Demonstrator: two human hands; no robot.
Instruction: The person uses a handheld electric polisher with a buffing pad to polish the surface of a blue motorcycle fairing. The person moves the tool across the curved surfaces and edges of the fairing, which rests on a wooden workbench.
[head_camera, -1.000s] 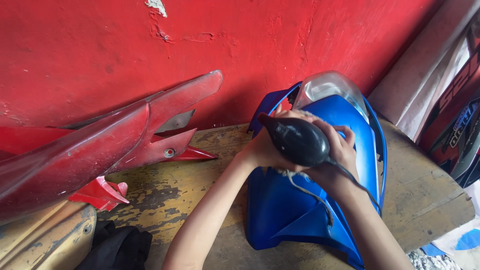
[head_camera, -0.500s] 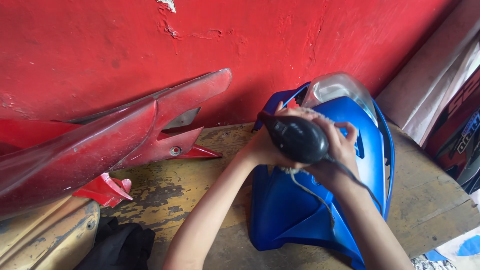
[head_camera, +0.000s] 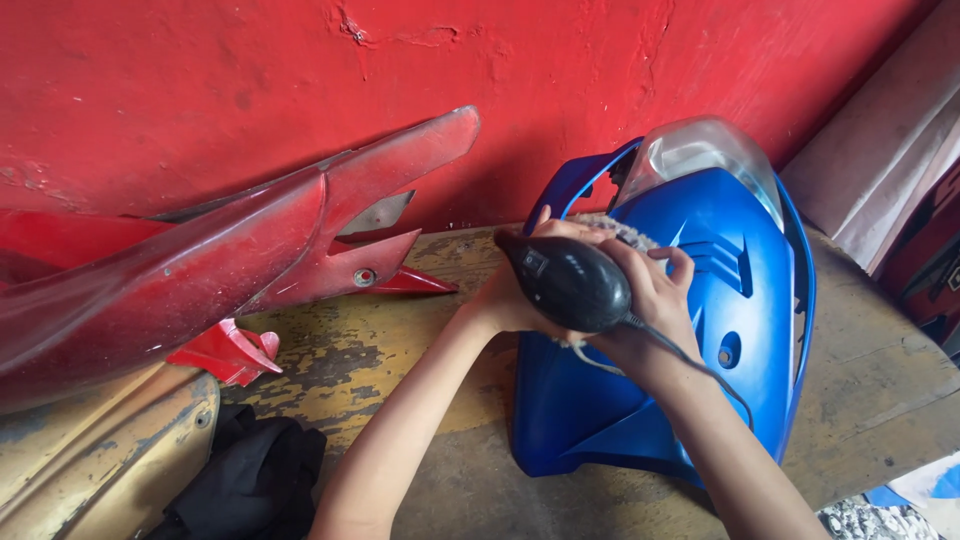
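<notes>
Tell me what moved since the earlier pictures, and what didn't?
Very little moved. Both hands, the left hand and the right hand, keep their grip on the black tool and hold it against the blue cover, perhaps nudged a bit to the left. The view itself shifted slightly. The red panel, the black cloth and the wooden table stayed where they were.

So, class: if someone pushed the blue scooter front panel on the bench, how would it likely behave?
The blue panel looks like thin moulded plastic, so probably light and slightly springy. Its glossy curved face may be slippery to hold. Resting on its edges on the wooden bench, it might rock or slide rather than roll.
</notes>
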